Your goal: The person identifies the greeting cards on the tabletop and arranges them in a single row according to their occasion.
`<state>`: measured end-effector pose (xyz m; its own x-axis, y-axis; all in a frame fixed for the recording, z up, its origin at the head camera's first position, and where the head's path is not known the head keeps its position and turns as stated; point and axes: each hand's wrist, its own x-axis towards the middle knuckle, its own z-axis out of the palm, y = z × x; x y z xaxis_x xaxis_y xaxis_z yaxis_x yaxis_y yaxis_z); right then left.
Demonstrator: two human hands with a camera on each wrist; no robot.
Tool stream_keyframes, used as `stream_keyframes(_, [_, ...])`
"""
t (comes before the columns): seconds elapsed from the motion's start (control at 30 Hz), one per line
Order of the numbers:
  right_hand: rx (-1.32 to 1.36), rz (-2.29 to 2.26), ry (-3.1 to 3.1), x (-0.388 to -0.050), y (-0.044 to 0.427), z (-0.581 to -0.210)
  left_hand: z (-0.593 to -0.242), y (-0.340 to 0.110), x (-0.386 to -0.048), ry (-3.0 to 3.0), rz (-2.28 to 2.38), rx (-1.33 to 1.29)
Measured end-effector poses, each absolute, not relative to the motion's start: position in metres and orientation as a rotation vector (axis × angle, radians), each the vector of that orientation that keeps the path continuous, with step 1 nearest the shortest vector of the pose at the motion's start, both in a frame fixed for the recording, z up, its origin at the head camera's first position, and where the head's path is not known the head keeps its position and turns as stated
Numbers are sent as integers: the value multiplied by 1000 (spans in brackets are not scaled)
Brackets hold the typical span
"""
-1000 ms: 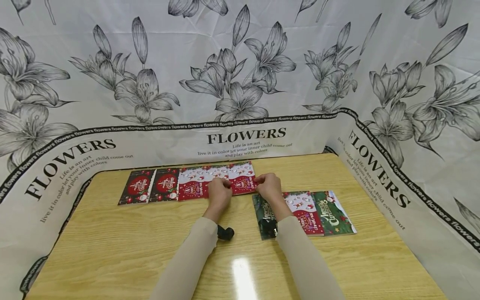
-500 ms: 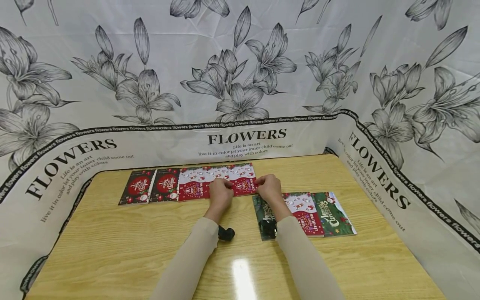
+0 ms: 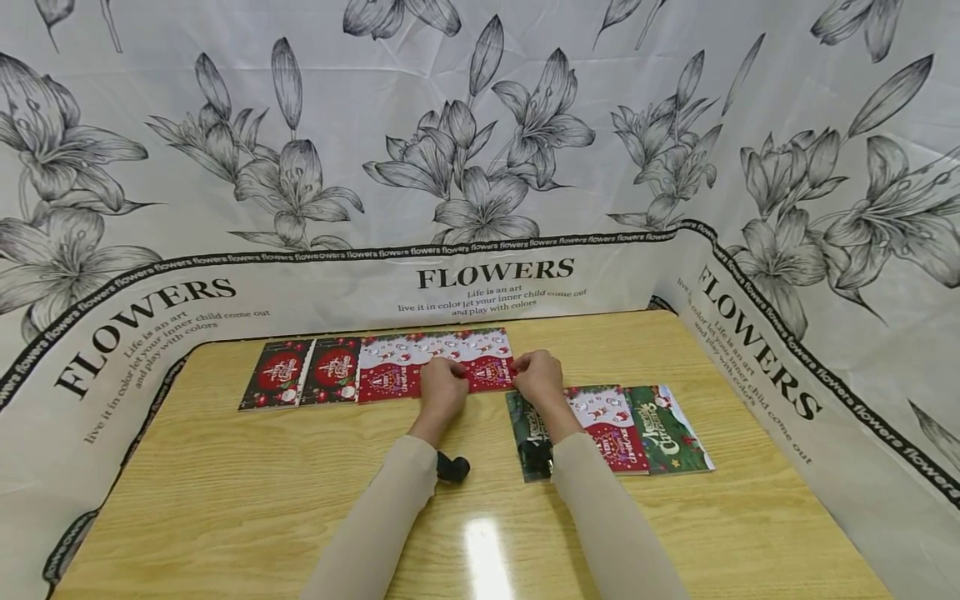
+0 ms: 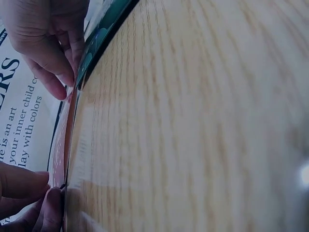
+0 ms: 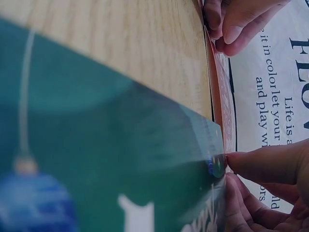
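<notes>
My left hand (image 3: 442, 387) pinches the near edge of a red-and-white Christmas card (image 3: 487, 367), the right-hand one of several alike in the back row. In the left wrist view its thumb and fingers (image 4: 24, 186) meet at the card's edge. With thumb and fingertips, my right hand (image 3: 538, 377) holds the same card by its near right corner. Under my right wrist lies a green Christmas card (image 3: 534, 421), partly covered. Beside that one are a second red-and-white card (image 3: 611, 421) and another green card (image 3: 669, 429).
Two dark cards with red circles, one at the far left (image 3: 276, 375) and one next to it (image 3: 330, 371), continue the back row. A flower-printed cloth (image 3: 480, 292) surrounds the wooden table (image 3: 300, 492) at the back and sides. Each wrist wears a black strap.
</notes>
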<state>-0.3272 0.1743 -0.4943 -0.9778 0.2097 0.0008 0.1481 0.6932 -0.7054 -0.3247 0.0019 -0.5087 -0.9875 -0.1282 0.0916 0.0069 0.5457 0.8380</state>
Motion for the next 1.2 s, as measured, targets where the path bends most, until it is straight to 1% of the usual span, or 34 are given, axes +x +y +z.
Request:
stream_keyframes(0.47, [-336,1172,-2822,-326,172,-493,-504,0,-319,-2655,-1446,35])
stream_keyframes(1.2, [-309,1189,-2777,-322,172,-492,-502,0,-315,-2606,-1539,25])
